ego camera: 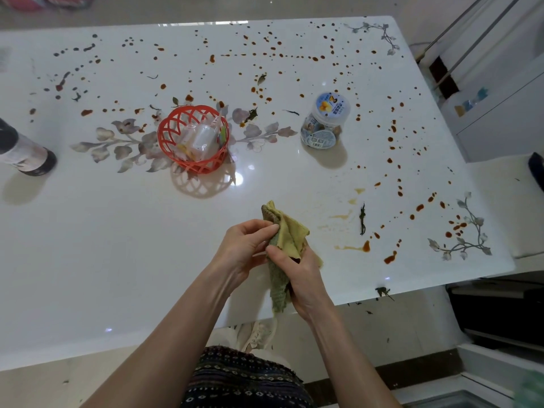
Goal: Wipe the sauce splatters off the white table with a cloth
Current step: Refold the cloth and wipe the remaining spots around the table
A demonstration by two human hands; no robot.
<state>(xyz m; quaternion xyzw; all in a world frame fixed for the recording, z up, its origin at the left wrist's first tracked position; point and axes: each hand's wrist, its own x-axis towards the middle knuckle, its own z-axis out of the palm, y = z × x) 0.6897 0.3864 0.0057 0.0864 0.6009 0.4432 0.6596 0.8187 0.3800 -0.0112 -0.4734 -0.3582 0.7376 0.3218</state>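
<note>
A yellow-green cloth [290,235] hangs bunched above the near edge of the white table [117,245], held in both hands. My left hand [245,245] pinches its upper left fold. My right hand [297,275] grips its lower part, and a strip of cloth dangles below that hand. Brown sauce splatters [391,136] dot the far and right parts of the table. Smeared streaks [344,216] and a dark leaf scrap [362,219] lie just right of the cloth.
A red plastic basket [192,139] with small items stands mid-table. A clear snack jar [323,122] stands to its right, and a dark bottle [26,154] at the left edge. White cabinets [500,98] flank the table's right side. Leaf bits litter the floor.
</note>
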